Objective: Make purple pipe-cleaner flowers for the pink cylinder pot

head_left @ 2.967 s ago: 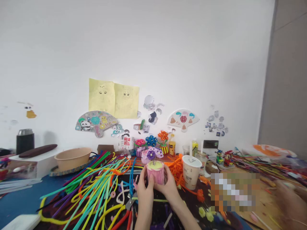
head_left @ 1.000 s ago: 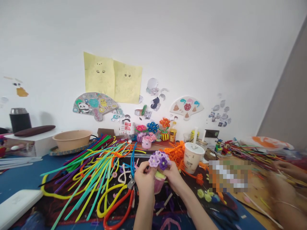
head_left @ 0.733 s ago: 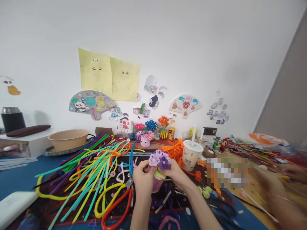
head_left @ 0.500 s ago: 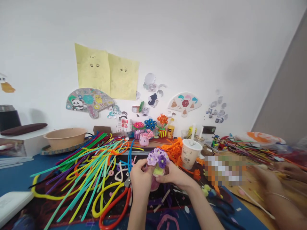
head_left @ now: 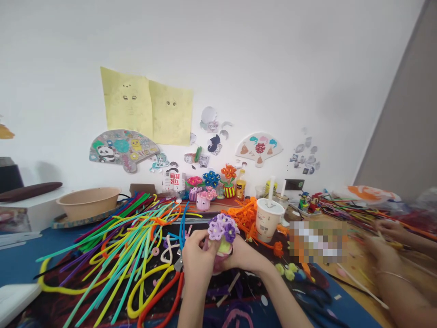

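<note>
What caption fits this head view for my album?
Left hand and right hand hold a pink pot of purple flowers above scattered bright pipe cleaners.

The pink pot (head_left: 218,264) you hold looks fuzzy and matt, like its purple flowers (head_left: 222,228) and the chenille stems (head_left: 129,241); the drink cup (head_left: 267,221) looks like smooth paper.

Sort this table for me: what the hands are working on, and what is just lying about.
In hand: left hand, right hand, pink pot, purple flowers.
Lying about: loose pipe cleaners, paper cup, brown bowl, red-handled pliers.
</note>
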`<state>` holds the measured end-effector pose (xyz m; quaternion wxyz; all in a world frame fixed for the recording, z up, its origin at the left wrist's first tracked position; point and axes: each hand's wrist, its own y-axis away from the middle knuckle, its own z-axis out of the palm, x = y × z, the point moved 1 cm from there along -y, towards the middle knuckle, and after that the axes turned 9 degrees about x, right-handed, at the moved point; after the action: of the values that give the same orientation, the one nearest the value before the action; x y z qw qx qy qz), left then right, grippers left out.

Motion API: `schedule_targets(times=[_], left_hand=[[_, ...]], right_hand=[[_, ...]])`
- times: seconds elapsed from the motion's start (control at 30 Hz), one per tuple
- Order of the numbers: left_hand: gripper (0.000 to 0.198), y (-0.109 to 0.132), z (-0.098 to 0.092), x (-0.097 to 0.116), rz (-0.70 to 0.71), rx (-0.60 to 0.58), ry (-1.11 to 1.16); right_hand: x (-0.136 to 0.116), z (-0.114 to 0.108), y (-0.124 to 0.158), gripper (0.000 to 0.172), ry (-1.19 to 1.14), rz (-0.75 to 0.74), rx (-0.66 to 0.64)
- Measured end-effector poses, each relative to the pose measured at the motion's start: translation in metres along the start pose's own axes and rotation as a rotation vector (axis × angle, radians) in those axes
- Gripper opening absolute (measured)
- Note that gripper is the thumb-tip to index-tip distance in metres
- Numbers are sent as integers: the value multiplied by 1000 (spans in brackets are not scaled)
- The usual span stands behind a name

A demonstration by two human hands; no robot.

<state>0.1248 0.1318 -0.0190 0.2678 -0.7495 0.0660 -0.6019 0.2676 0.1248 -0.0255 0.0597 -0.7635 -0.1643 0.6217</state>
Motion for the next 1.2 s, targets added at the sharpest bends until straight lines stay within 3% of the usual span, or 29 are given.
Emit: schedule_targets(times=[0.23,0.4,0.53,0.73,0.97,1.13,1.2], left_hand=[[29,-1,-2,4,8,41,-76],[20,0,-2,1,6,83,-129],[21,0,-4,-7,1,111,-161],[23,-2,-2,-21,14,60,-148],[26,-3,0,-22,-18,39,-75],[31,-2,3,-21,-74,27,30],[33,-1,5,-23,-103,17,67]], right_hand=[[1,10,-4,42,80,-48,125],[-7,18,-5,35,111,-70,198],[-7,20,-7,40,98,-94,207],[-1,20,-7,38,62,-90,197],[6,20,-9,47,61,-93,190],[5,0,-4,74,-77,-126,147],[5,-12,-4,63,-71,-140,223]])
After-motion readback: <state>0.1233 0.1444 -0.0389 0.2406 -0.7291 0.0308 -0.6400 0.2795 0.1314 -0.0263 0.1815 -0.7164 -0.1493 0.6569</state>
